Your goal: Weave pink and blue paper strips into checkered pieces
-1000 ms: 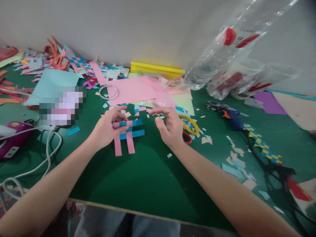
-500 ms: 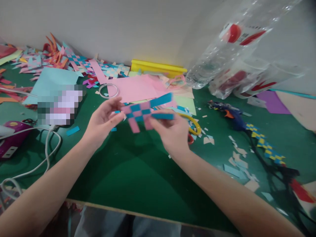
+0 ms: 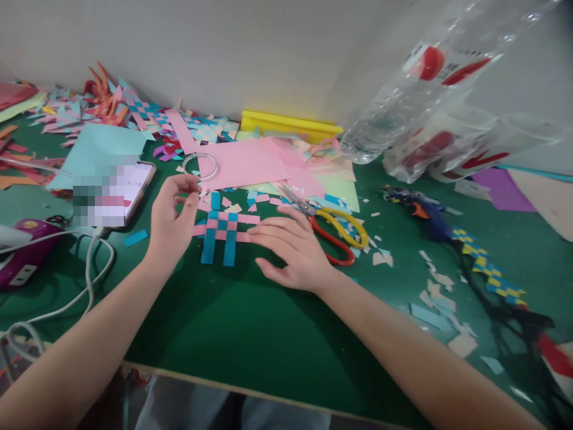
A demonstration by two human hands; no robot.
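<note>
A small woven piece of pink and blue paper strips (image 3: 221, 226) lies on the green table, its strip ends pointing out on all sides. My left hand (image 3: 176, 209) hovers just left of it with curled fingers apart and nothing between them. My right hand (image 3: 293, 248) is at its right, fingers spread and fingertips by the ends of the pink strips. Scissors with one yellow and one red handle (image 3: 333, 254) lie behind and beside my right hand, blades pointing to the back left.
A phone (image 3: 138, 188) with a white cable lies left, near a purple power block (image 3: 29, 254). Pink sheets (image 3: 246, 160) and a clear tape ring (image 3: 200, 167) are behind. A glue gun (image 3: 432, 221), paper scraps and wrapped cups (image 3: 465, 143) stand or lie right.
The woven piece has gone from my hands down onto the table and is turned. Both hands have let go of it. My right hand has opened and moved slightly left, uncovering the scissors.
</note>
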